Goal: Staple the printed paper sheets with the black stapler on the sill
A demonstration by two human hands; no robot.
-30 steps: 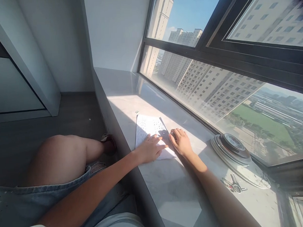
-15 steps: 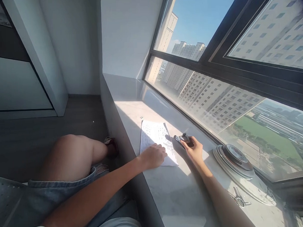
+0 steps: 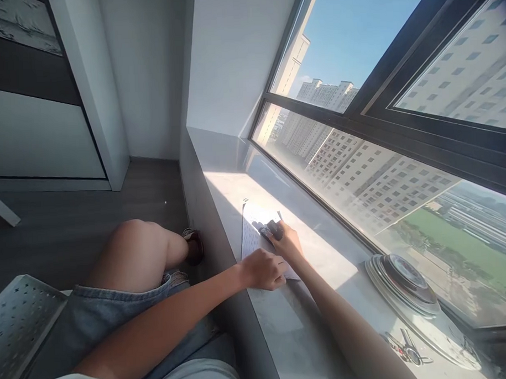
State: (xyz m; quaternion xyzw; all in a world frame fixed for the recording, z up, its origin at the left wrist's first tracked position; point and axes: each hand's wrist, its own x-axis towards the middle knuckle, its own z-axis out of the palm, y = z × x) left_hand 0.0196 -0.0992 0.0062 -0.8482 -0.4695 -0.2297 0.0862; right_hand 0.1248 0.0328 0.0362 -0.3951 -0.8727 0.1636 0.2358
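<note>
Head view | left hand: curls fingers at near end of one written paper, cannot tell any grip | right hand: grasps one dark object over paper, partly hidden | bare sill rightward | stacked discs, count unclear; metal item beside

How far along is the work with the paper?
Already done: the paper lies on the ledge, with writing on it.
In hand: the right hand holds a dark object at the paper; contact is unclear. The left hand is curled at the near edge.
Left: probably finishing with the object and releasing it; how much more remains, I can't tell.
</note>
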